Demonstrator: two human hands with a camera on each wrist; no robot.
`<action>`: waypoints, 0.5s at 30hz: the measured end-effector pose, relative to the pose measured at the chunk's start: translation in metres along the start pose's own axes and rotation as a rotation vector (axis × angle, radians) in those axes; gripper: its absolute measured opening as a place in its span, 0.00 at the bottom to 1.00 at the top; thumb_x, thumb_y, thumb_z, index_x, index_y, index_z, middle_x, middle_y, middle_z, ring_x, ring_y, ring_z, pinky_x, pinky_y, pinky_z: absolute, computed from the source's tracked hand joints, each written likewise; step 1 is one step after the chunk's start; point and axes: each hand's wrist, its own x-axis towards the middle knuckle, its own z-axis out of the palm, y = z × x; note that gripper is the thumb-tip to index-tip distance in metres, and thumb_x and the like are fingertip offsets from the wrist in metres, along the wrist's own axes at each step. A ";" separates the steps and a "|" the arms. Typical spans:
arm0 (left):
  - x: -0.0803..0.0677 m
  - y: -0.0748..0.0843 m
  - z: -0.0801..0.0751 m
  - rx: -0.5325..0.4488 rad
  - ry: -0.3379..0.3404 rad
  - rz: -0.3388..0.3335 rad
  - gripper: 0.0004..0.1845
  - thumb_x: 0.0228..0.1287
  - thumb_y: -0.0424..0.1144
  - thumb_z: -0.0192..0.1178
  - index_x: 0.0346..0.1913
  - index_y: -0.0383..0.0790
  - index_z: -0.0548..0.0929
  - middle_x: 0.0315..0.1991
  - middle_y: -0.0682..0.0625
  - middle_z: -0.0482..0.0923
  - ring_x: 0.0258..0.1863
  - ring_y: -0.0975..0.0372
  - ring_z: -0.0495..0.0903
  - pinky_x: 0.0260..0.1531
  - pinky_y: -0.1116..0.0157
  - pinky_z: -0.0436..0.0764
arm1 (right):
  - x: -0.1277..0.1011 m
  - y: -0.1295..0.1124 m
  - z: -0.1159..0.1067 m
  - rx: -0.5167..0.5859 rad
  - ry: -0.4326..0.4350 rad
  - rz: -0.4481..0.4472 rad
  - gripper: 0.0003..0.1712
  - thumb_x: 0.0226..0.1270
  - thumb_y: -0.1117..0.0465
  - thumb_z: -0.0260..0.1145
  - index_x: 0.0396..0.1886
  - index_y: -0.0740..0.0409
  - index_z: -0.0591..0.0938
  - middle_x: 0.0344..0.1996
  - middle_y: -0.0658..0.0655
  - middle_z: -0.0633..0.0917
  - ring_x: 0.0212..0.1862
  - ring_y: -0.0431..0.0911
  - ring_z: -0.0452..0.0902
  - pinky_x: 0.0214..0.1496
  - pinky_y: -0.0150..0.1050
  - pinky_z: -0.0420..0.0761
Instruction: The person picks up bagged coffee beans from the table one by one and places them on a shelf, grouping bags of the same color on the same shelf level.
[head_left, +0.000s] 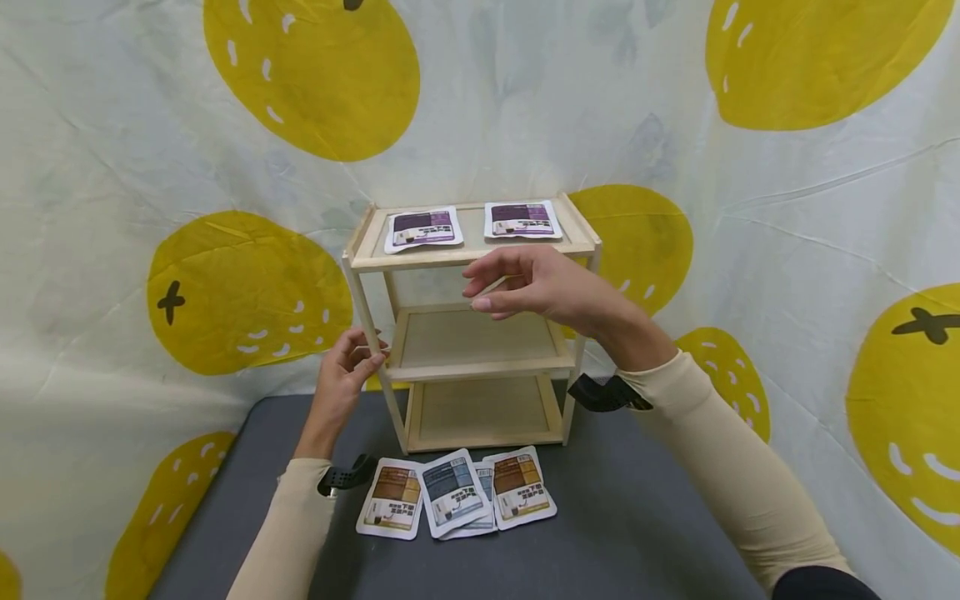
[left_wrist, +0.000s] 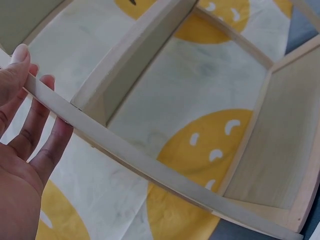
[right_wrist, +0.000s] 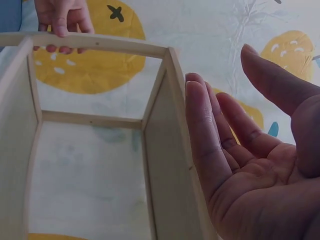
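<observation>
A light wooden three-tier shelf rack [head_left: 480, 368] stands in front of me. My left hand [head_left: 341, 383] holds its left front post [left_wrist: 135, 152], thumb on one side and fingertips on the other. My right hand [head_left: 540, 287] hovers in front of the rack, just below the top tier's front edge, with loosely bent fingers and nothing in them. In the right wrist view its thumb stands well apart from the fingers [right_wrist: 204, 130]. On the top tier lie two purple-and-white sachets, a left sachet [head_left: 423, 227] and a right sachet [head_left: 522, 220], side by side with a gap between.
On the dark grey table [head_left: 622, 517], before the rack, lie a brown sachet [head_left: 392, 498], a blue sachet [head_left: 453, 493] overlapping another blue sachet [head_left: 480, 523], and a second brown sachet [head_left: 520, 487]. A fruit-patterned curtain [head_left: 480, 100] hangs close behind the rack.
</observation>
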 end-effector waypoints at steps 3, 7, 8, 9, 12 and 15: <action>-0.001 -0.002 -0.001 -0.003 0.002 0.007 0.19 0.70 0.26 0.61 0.61 0.33 0.75 0.50 0.31 0.77 0.50 0.37 0.80 0.47 0.67 0.84 | -0.004 0.005 0.003 0.015 -0.016 0.006 0.24 0.68 0.67 0.70 0.63 0.63 0.78 0.54 0.62 0.84 0.53 0.53 0.84 0.56 0.48 0.84; -0.002 -0.002 -0.001 -0.005 -0.001 0.017 0.18 0.70 0.28 0.62 0.61 0.35 0.75 0.50 0.32 0.77 0.50 0.40 0.81 0.47 0.66 0.84 | -0.008 0.012 0.008 0.014 -0.031 0.022 0.23 0.68 0.67 0.70 0.62 0.61 0.79 0.54 0.60 0.85 0.55 0.53 0.83 0.56 0.46 0.84; -0.002 -0.002 -0.001 -0.003 -0.001 0.018 0.18 0.70 0.28 0.62 0.61 0.35 0.75 0.50 0.32 0.77 0.50 0.40 0.81 0.48 0.66 0.84 | -0.009 0.014 0.009 0.012 -0.036 0.025 0.23 0.68 0.66 0.70 0.62 0.60 0.79 0.53 0.60 0.85 0.55 0.53 0.83 0.56 0.45 0.84; -0.002 -0.002 -0.001 -0.002 -0.002 0.018 0.18 0.70 0.29 0.62 0.61 0.35 0.75 0.50 0.32 0.77 0.50 0.40 0.81 0.48 0.66 0.84 | -0.010 0.015 0.010 0.010 -0.041 0.028 0.23 0.68 0.66 0.70 0.62 0.60 0.79 0.53 0.59 0.85 0.55 0.53 0.83 0.57 0.44 0.84; -0.002 -0.002 -0.001 0.003 -0.001 0.013 0.18 0.70 0.29 0.62 0.61 0.36 0.76 0.50 0.33 0.77 0.50 0.41 0.81 0.48 0.66 0.84 | -0.014 0.022 0.013 0.027 -0.062 0.027 0.23 0.68 0.67 0.70 0.62 0.60 0.79 0.53 0.60 0.85 0.56 0.55 0.83 0.58 0.44 0.83; -0.002 -0.002 0.000 0.004 -0.001 0.006 0.18 0.70 0.30 0.62 0.61 0.37 0.76 0.50 0.34 0.77 0.51 0.40 0.81 0.48 0.66 0.84 | -0.017 0.032 0.016 0.058 -0.082 0.032 0.24 0.68 0.68 0.70 0.63 0.62 0.78 0.54 0.61 0.85 0.56 0.56 0.83 0.59 0.44 0.83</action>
